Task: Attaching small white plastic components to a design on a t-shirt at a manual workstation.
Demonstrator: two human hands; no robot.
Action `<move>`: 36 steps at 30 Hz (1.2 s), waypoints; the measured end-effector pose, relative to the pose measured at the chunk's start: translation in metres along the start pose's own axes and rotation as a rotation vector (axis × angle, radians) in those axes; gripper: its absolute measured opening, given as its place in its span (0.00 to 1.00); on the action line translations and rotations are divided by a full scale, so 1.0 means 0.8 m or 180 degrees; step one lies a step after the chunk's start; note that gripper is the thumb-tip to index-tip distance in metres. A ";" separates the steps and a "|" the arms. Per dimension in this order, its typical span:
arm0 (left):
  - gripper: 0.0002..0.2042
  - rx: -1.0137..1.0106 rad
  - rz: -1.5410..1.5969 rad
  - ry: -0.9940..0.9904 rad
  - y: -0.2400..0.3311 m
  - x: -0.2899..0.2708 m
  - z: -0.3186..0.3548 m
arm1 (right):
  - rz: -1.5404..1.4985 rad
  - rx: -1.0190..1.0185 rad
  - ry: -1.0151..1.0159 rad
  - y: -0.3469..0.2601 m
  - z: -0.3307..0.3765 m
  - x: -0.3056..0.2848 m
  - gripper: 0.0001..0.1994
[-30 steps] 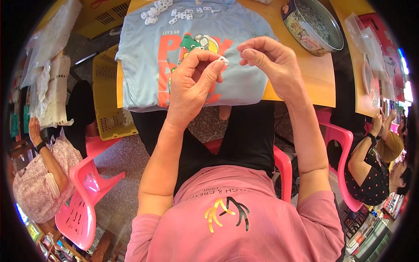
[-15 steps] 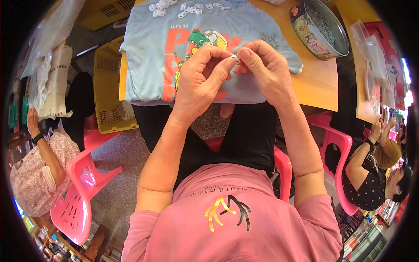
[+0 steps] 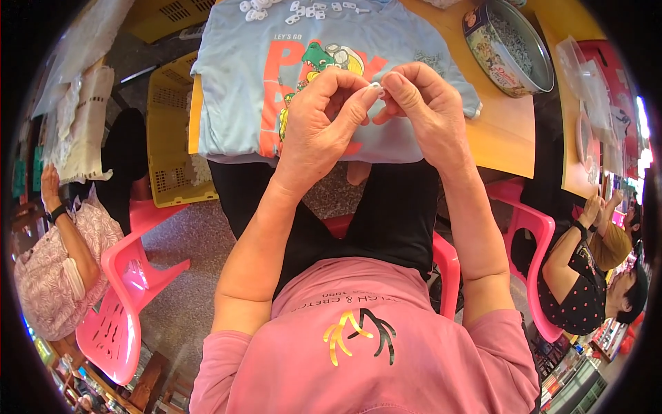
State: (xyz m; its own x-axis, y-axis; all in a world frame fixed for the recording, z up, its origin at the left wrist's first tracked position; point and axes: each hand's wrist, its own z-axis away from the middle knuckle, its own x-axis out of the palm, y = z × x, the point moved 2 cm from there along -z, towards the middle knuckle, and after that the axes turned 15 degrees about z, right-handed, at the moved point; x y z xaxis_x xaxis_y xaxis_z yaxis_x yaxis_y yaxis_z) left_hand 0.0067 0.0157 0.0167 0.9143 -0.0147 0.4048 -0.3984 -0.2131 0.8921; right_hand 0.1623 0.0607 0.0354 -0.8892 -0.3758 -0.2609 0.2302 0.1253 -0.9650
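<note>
Above the blue T-shirt [image 3: 234,90] spread on the table, my two hands meet at the fingertips. My left hand [image 3: 318,121] pinches a small white plastic piece [image 3: 376,85] between thumb and forefinger. Pressed up beside that piece, the thumb and fingers of my right hand [image 3: 429,107] are closed too; whatever they grip is hidden. Several similar white plastic pieces [image 3: 310,12] lie at the shirt's far side. A small heap of grey metal bits [image 3: 429,59], screw-like, rests on the shirt beyond my right hand.
A round printed tin [image 3: 493,65] of small grey metal bits stands at the far right of the wooden table [image 3: 507,134]. Yellow crates [image 3: 165,138] are at the left. Pink chairs [image 3: 114,324] flank me, and other people [image 3: 586,276] sit on both sides.
My hands stay together at nearly the same spot. The white piece has turned slightly between my fingertips, and my right hand has shifted a little to the right.
</note>
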 end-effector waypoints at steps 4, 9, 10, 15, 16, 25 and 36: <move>0.05 -0.0020 -0.0017 0.0020 -0.002 0.000 0.000 | 0.0035 -0.0017 0.0045 0.000 0.000 0.000 0.12; 0.05 0.0027 -0.0042 0.0052 -0.006 -0.001 0.001 | 0.0143 0.0004 0.0079 -0.003 0.001 0.004 0.11; 0.05 0.0045 -0.0062 0.0045 -0.006 -0.001 0.001 | 0.0177 -0.0036 0.0173 -0.001 0.002 0.004 0.11; 0.05 -0.0016 -0.0052 0.0107 -0.004 0.000 0.000 | 0.0296 -0.0082 0.0314 -0.001 0.003 0.005 0.10; 0.05 -0.0081 -0.0039 0.0119 -0.004 -0.001 0.000 | 0.0342 -0.0065 0.0310 -0.002 0.003 0.005 0.10; 0.05 0.0031 -0.0068 0.0141 -0.006 -0.001 -0.001 | 0.0293 -0.0077 0.0424 -0.005 0.002 0.009 0.09; 0.05 0.0136 0.0003 0.0189 -0.011 -0.003 0.000 | 0.0521 -0.0184 0.0482 -0.011 0.002 0.016 0.09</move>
State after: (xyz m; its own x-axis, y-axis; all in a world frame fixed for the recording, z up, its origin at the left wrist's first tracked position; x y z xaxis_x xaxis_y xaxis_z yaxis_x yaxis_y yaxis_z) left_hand 0.0079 0.0177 0.0082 0.9074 0.0428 0.4181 -0.3948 -0.2545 0.8828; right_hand 0.1492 0.0532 0.0406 -0.8921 -0.2047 -0.4029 0.3570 0.2273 -0.9060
